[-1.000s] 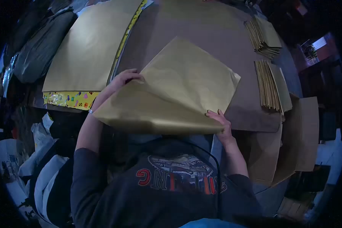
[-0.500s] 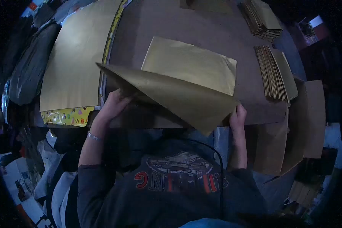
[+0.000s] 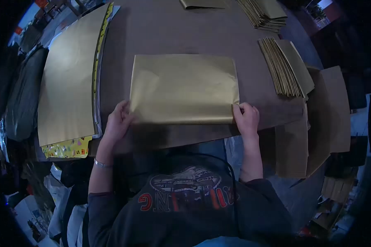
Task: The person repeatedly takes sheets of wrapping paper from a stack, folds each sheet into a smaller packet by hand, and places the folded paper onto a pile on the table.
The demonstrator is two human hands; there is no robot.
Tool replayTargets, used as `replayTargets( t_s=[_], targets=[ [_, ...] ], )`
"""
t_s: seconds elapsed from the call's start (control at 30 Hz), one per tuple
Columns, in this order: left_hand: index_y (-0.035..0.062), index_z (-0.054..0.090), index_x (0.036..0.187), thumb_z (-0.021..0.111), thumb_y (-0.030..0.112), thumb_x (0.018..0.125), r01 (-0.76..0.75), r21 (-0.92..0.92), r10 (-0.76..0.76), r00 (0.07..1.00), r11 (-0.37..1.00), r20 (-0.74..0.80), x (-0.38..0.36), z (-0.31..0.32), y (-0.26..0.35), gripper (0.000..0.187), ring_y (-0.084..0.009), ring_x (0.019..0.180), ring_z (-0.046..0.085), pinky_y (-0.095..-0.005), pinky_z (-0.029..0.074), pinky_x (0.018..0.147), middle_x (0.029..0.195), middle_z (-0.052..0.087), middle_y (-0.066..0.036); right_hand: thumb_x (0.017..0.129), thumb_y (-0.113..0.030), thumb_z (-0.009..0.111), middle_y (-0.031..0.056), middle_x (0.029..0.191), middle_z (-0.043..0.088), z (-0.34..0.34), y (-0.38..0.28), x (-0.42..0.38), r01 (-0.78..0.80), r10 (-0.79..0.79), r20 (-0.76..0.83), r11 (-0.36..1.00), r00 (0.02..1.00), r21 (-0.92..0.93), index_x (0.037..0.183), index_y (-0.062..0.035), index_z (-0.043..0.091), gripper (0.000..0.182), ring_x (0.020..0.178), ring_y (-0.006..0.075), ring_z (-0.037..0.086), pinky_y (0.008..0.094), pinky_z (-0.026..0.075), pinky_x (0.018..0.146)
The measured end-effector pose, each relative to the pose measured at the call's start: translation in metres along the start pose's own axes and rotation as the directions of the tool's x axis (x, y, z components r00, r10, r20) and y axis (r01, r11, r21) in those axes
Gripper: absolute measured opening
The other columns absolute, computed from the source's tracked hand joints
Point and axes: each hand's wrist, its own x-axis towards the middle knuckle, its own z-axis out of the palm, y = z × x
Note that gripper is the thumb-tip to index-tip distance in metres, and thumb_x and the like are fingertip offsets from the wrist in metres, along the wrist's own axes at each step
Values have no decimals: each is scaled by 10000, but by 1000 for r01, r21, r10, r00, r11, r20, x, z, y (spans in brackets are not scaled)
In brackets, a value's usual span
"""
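Observation:
A gold paper sheet [image 3: 183, 88] lies folded over on the brown tabletop, with a smooth, rounded near edge and slight creases on its face. My left hand [image 3: 120, 120] pinches its near left corner between thumb and fingers. At the near right corner, my right hand [image 3: 247, 117] grips the edge, and the paper puckers there. Left of my left hand is a pile of large flat gold sheets [image 3: 70, 82] over yellow patterned wrapping [image 3: 70, 149].
To the right stand a bundle of folded gold sheets [image 3: 281, 68] and, farther back, a second bundle [image 3: 261, 14]. An open cardboard box [image 3: 292, 144] sits beside the table's right end. Another gold piece [image 3: 204, 3] lies at the far edge. Dark bundles [image 3: 29, 90] are at the left.
The raised, slanting flap of gold paper has come down flat over the rest of the sheet. Both hands now hold its near corners level, and the camera view has shifted.

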Motion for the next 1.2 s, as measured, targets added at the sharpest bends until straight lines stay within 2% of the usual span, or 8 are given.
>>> replayTargets(
  t_s=[0.1, 0.53, 0.73, 0.83, 0.97, 1.0, 1.07, 1.2],
  targets=[
    [-44, 540, 1258, 653, 125, 869, -99, 111, 102, 995, 989, -23, 2, 2, 0, 439, -115, 637, 566, -283, 476, 617, 701, 593, -65, 904, -290, 609, 127, 723, 675, -2, 0, 0, -32, 29, 32, 996, 999, 87, 856, -53, 652, 246, 751, 338, 644, 541, 354, 1025],
    [-13, 571, 1241, 647, 159, 862, -83, 68, 86, 996, 994, -35, 7, 8, -10, 423, -123, 634, 571, -301, 470, 612, 686, 591, -81, 910, -219, 601, 99, 698, 635, -4, 3, -10, -32, 28, 47, 995, 999, 93, 1043, -64, 637, 208, 711, 303, 630, 562, 314, 1073],
    [49, 600, 1172, 676, 185, 823, -9, 322, 18, 999, 947, -26, 4, 5, 6, 382, -273, 673, 643, -392, 507, 635, 705, 617, -111, 911, -220, 582, 73, 677, 589, -3, 3, -9, -33, 28, 69, 997, 997, 75, 1140, -74, 622, 275, 751, 288, 626, 567, 313, 1073],
    [64, 588, 1187, 702, 222, 809, -17, 456, 29, 999, 890, -19, 3, 2, 23, 426, -290, 683, 636, -409, 513, 652, 727, 625, -112, 902, -222, 590, 85, 680, 597, 0, 5, -6, -37, 32, 73, 997, 997, 64, 1144, -78, 627, 284, 748, 297, 626, 564, 314, 1075],
    [117, 593, 1182, 738, 291, 761, -224, 664, 355, 933, 713, -66, 22, 11, 32, 478, -321, 1006, 611, -456, 497, 795, 1082, 631, -120, 910, -256, 595, 103, 702, 621, -5, 1, -5, -40, 37, 103, 999, 994, 23, 1119, -74, 643, 282, 742, 303, 625, 554, 319, 1075],
    [117, 593, 1182, 738, 291, 761, -219, 661, 352, 933, 718, -73, 31, 19, 38, 478, -321, 1006, 611, -456, 497, 795, 1082, 631, -120, 910, -256, 595, 103, 702, 621, -6, -1, -6, -32, 30, 105, 999, 994, 19, 1119, -74, 643, 282, 742, 303, 625, 554, 319, 1075],
    [96, 563, 1238, 727, 322, 779, -465, 456, 496, 866, 759, 59, 56, 42, 52, 538, -335, 1270, 464, -523, 411, 982, 1337, 524, -135, 917, -261, 585, 99, 715, 630, -10, -7, -4, -76, 73, 140, 997, 988, 19, 1105, -70, 649, 276, 749, 294, 630, 547, 313, 1083],
    [87, 526, 1314, 679, 395, 837, -502, 611, 588, 806, 612, 74, 109, 88, 59, 588, -354, 1343, 399, -559, 344, 1060, 1421, 459, -158, 917, -259, 585, 98, 736, 638, -8, -3, -6, -47, 43, 112, 998, 993, 31, 1084, -66, 658, 265, 760, 291, 630, 540, 310, 1087]
  ],
)
